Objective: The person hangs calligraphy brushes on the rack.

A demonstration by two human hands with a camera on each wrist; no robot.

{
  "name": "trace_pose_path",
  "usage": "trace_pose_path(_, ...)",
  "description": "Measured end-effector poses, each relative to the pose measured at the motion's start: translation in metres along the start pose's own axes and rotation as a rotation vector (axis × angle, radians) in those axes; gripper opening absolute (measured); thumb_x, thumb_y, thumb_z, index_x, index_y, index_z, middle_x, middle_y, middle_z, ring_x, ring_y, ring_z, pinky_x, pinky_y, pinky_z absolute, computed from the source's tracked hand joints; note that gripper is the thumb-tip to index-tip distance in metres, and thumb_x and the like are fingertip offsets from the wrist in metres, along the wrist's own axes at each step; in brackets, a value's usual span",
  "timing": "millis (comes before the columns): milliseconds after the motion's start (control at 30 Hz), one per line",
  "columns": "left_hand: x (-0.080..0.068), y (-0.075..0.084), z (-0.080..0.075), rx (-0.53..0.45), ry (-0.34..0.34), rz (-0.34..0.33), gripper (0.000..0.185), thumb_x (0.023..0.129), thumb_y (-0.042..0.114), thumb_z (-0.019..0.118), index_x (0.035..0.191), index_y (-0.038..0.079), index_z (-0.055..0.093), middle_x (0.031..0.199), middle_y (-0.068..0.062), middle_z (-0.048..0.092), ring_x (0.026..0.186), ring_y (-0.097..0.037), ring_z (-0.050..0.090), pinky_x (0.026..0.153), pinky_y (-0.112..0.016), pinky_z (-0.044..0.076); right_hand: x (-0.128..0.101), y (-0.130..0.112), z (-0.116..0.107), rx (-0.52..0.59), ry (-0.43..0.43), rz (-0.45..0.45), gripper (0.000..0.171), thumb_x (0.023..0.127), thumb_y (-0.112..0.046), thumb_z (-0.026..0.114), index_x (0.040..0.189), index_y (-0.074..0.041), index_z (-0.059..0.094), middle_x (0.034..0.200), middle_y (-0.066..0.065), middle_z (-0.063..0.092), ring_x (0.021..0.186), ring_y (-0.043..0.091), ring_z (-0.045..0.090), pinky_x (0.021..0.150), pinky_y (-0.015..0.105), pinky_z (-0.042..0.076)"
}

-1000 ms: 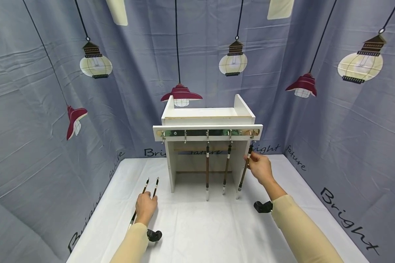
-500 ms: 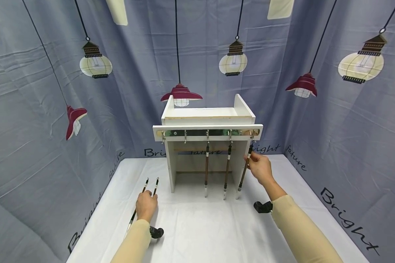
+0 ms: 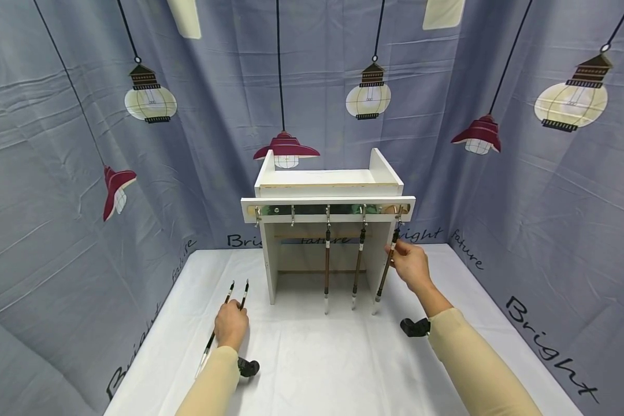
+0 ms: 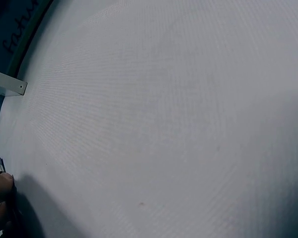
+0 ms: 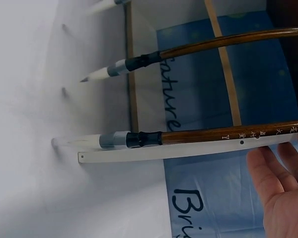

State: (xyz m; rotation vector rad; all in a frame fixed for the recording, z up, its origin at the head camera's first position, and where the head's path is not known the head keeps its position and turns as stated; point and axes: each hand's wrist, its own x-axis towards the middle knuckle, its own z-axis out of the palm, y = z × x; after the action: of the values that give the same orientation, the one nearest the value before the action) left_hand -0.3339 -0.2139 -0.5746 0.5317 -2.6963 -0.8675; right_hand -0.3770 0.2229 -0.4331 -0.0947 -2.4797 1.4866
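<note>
In the head view my left hand (image 3: 231,325) grips a writing brush (image 3: 244,294) low over the white table. A second brush (image 3: 208,345) lies slanted on the cloth, partly hidden by that hand. My right hand (image 3: 412,267) pinches the upper handle of the rightmost hanging brush (image 3: 385,273), whose loop is at the last hook (image 3: 399,212). In the right wrist view this brush (image 5: 203,135) has a brown handle with pale characters and white bristles pointing down. Two more brushes hang beside it, a middle one (image 3: 359,263) and another (image 3: 327,268).
A white wooden stand (image 3: 271,266) carries the hook rail (image 3: 312,202). Two hooks on its left, including one hook (image 3: 293,215), hold nothing. An open-topped shelf (image 3: 322,177) sits above. White cloth (image 3: 312,370) covers the table, and a printed curtain (image 3: 213,144) encloses it.
The two untouched hanging brushes sway slightly. My left hand has shifted a little, and the tip of its brush has moved slightly left. My right hand stays in place.
</note>
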Motion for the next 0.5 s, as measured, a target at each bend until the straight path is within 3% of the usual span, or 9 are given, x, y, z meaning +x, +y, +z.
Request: trace_pose_path(500,0.0008,0.0020,-0.0007,0.003,0.000,-0.011,0.014,0.098,0.016,0.063,0.101,0.003,0.069,0.101,-0.024,0.069,0.090,-0.048,0.068,0.067,-0.057,0.052,0.0014,0.0015,-0.0004,0.008,0.003,-0.006,0.049,0.105,-0.024,0.061,0.147,0.001,0.054,0.140,0.027,0.061,0.117,0.041,0.069,0.093,0.041,0.058)
